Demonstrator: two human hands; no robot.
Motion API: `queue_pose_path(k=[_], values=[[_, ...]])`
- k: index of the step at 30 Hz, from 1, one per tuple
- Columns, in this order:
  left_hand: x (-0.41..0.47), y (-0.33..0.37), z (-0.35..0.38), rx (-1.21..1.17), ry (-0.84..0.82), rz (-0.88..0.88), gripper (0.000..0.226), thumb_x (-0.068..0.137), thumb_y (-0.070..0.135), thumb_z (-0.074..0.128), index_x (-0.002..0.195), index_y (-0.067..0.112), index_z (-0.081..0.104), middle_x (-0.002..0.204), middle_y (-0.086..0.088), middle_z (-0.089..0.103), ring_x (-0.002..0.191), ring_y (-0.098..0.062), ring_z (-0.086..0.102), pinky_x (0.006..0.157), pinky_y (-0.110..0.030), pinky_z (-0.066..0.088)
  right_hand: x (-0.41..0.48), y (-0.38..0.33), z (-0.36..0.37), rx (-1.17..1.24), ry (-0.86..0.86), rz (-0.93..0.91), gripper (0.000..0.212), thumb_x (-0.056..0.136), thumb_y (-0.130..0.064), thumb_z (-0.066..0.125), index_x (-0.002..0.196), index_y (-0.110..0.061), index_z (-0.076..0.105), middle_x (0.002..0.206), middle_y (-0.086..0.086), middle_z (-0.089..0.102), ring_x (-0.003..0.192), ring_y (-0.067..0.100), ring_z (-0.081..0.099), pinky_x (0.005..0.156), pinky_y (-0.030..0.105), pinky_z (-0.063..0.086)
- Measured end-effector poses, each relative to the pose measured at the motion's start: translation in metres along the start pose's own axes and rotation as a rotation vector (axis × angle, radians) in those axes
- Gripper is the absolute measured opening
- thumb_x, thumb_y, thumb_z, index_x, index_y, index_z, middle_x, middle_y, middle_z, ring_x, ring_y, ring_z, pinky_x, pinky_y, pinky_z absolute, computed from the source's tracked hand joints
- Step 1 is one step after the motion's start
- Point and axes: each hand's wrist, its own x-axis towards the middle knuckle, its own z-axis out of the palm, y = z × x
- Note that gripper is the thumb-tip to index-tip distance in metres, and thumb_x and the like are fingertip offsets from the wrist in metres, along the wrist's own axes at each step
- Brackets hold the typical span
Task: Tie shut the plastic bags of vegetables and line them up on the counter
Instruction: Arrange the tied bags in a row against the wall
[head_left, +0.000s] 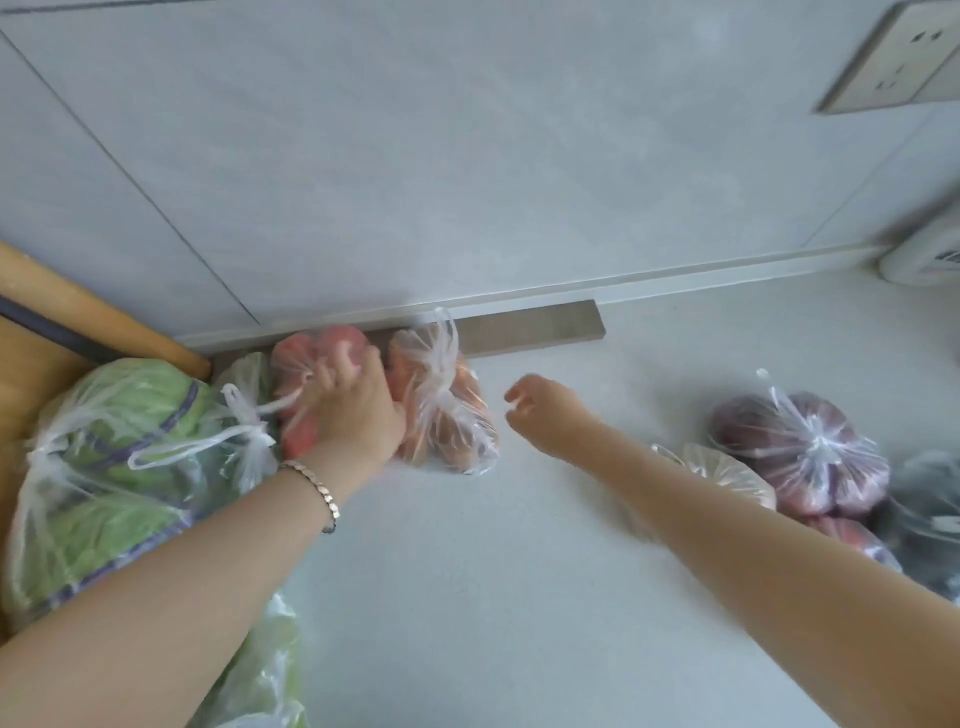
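Red bag: clear plastic round red-pink produce, left of centre, hard against the foot of the wall. Neck looks knotted.
- Left hand lies over its right flank, fingers curled onto the plastic, gripping it. A bracelet is on that wrist.
- Orange bag touches the red bag on the right, handles tied and sticking up. Cabbage bag touches it on the left, also knotted. The three make a row running left to right along the wall.
- Right hand hangs just right of the orange bag, above bare counter, fingers loosely bent, holding nothing.
- Bags outside the row sit at right-centre of the frame, well apart from it: purple bag, a small pale bag partly behind the right forearm, and a dark bag at the right edge. The purple one looks tied; the others I cannot tell.

Judgement: the open place in the row is right of the orange bag, under the right hand. The loose bags lie to the right of that hand, so the right arm is nearer. Row axis follows the wall; each new bag goes on at its right end.
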Motion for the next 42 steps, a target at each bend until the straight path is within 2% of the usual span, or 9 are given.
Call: queue_pose_path(k=[3,7,10,21,26,29,32,38,42], values=[[-0.037,0.062,0.010,-0.103,0.014,0.361,0.052,0.071,0.016,0.060,0.121,0.011,0.047,0.134,-0.015,0.038,0.119,-0.035,0.038,0.097,-0.042,0.032,-0.039,0.064,-0.037,-0.270,0.129,0.052,0.030,0.084,-0.018,0.053,0.114,-0.016,0.054,0.119,0.010,0.051,0.113,0.027,0.046,0.094,0.033,0.038],[-0.081,0.152,0.041,-0.126,-0.299,0.754,0.058,0.081,0.034,0.056,0.135,0.021,0.036,0.147,-0.006,0.028,0.132,-0.025,0.030,0.102,-0.037,0.030,-0.068,0.142,-0.100,-0.452,0.413,0.171,0.053,0.078,-0.010,0.055,0.129,-0.012,0.040,0.133,0.014,0.039,0.125,0.032,0.032,0.105,0.042,0.028],[-0.107,0.221,0.063,-0.114,-0.379,0.868,0.061,0.086,0.036,0.053,0.140,0.018,0.030,0.152,-0.004,0.024,0.136,-0.023,0.029,0.106,-0.038,0.025,-0.071,0.193,-0.138,-0.537,0.367,0.336,0.061,0.081,-0.013,0.053,0.137,-0.016,0.026,0.145,0.011,0.027,0.133,0.031,0.024,0.109,0.045,0.026],[-0.107,0.270,0.077,0.216,-0.516,0.772,0.041,0.087,0.005,0.054,0.126,0.002,0.042,0.123,-0.019,0.050,0.111,-0.038,0.054,0.089,-0.045,0.044,-0.048,0.226,-0.154,-0.693,0.110,0.323,0.049,0.082,-0.014,0.051,0.131,-0.017,0.043,0.132,0.014,0.034,0.125,0.034,0.035,0.101,0.041,0.038],[-0.094,0.237,0.059,-0.067,-0.617,0.629,0.009,0.087,0.007,0.050,0.095,0.006,0.053,0.107,-0.018,0.056,0.096,-0.035,0.057,0.077,-0.037,0.043,-0.043,0.217,-0.158,-0.698,0.081,0.225,0.034,0.089,-0.025,0.046,0.117,-0.012,0.057,0.126,0.008,0.049,0.120,0.027,0.046,0.093,0.036,0.046],[-0.075,0.207,0.047,-0.345,-0.497,0.417,0.025,0.083,0.009,0.054,0.065,0.017,0.038,0.074,-0.006,0.050,0.074,-0.026,0.049,0.064,-0.032,0.032,-0.039,0.208,-0.155,-0.674,0.122,0.197,0.030,0.089,-0.029,0.045,0.109,-0.010,0.057,0.117,0.009,0.055,0.110,0.026,0.051,0.079,0.029,0.043],[-0.049,0.183,0.037,-0.497,-0.317,0.222,0.031,0.082,0.006,0.056,0.060,0.017,0.036,0.057,0.004,0.039,0.059,-0.017,0.038,0.055,-0.030,0.024,-0.027,0.184,-0.150,-0.442,0.208,0.226,0.017,0.083,-0.026,0.048,0.086,-0.012,0.058,0.091,0.010,0.060,0.079,0.027,0.054,0.062,0.026,0.036],[0.002,0.156,0.029,-0.558,-0.087,0.107,0.019,0.082,0.002,0.053,0.068,0.008,0.043,0.062,-0.001,0.042,0.057,-0.015,0.036,0.053,-0.027,0.030,0.024,0.117,-0.117,-0.080,0.271,0.211,0.022,0.082,-0.018,0.047,0.063,-0.007,0.047,0.057,0.003,0.046,0.061,0.024,0.048,0.043,0.022,0.025],[0.025,0.143,0.034,-0.515,-0.063,0.091,0.019,0.081,-0.003,0.049,0.067,0.007,0.041,0.072,-0.012,0.044,0.065,-0.021,0.038,0.059,-0.037,0.033,0.053,0.083,-0.090,0.024,0.254,0.197,0.023,0.086,-0.019,0.047,0.067,-0.007,0.047,0.059,0.004,0.045,0.063,0.023,0.048,0.043,0.024,0.027]])
